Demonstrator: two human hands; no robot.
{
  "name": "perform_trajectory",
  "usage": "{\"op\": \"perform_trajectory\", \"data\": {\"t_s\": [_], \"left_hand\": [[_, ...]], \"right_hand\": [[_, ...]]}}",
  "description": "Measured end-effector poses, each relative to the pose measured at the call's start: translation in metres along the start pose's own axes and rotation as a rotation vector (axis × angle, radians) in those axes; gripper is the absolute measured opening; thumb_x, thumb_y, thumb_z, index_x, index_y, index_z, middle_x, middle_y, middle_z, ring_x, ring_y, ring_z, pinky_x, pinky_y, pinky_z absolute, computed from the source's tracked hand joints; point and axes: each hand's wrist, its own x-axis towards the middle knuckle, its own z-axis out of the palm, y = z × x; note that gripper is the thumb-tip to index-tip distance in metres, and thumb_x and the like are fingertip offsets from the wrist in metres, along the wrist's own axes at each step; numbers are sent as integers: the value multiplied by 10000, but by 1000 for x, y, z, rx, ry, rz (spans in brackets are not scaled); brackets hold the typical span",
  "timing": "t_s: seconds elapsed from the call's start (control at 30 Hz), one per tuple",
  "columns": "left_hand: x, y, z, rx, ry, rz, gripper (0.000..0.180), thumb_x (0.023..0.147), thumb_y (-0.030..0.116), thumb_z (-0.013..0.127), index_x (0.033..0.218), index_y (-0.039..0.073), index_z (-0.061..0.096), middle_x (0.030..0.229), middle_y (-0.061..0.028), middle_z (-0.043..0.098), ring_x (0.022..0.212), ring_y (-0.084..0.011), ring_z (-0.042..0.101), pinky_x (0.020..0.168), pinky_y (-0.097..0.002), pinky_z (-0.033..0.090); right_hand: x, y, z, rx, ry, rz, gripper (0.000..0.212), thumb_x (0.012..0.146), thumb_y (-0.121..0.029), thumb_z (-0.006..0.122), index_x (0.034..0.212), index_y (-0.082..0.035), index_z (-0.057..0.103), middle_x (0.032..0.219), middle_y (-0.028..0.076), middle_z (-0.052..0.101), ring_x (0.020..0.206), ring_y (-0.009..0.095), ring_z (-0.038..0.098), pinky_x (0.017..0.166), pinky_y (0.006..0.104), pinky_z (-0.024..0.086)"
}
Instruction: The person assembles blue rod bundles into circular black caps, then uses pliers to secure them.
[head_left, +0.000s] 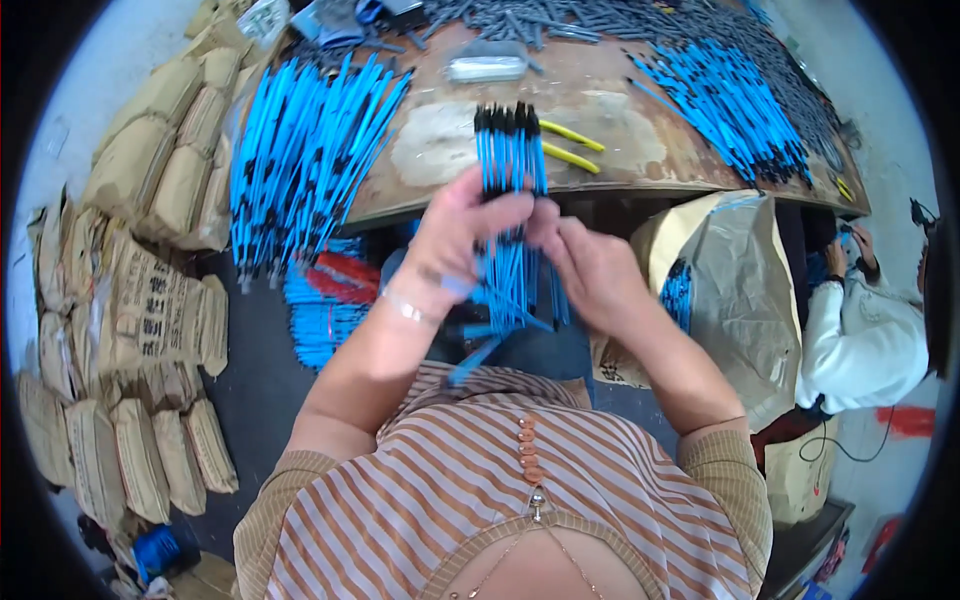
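My left hand point(455, 225) is closed round an upright bundle of thin blue rods with black ends point(510, 150), just in front of the table's near edge. The black tips point away from me and the lower ends fan out toward my lap. My right hand point(590, 265) is closed, its fingertips pressed together at the bundle's right side by my left thumb; what exactly they pinch is partly hidden. Below my left wrist, a few blue pieces point(480, 355) stick out crosswise, smeared by motion. Beyond the bundle lies a yellow-handled tool point(570, 145) on the table.
Loose blue rods heap on the table point(420, 190) at left point(310, 160) and right point(730, 110). Dark grey pieces point(560, 18) cover its far side. An open paper sack point(735, 290) stands right; stacked paper packages point(150, 330) line the left. A co-worker in white point(860, 335) sits at far right.
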Motion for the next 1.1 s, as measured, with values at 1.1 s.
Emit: {"op": "perform_trajectory", "data": {"t_s": [1.1], "left_hand": [[43, 17, -135, 91, 265, 91, 106, 824, 11, 586, 924, 4, 617, 796, -107, 647, 742, -174, 627, 683, -290, 501]], "right_hand": [[158, 90, 101, -371, 114, -180, 266, 792, -140, 615, 1040, -46, 599, 989, 121, 608, 991, 307, 536, 857, 377, 425]]}}
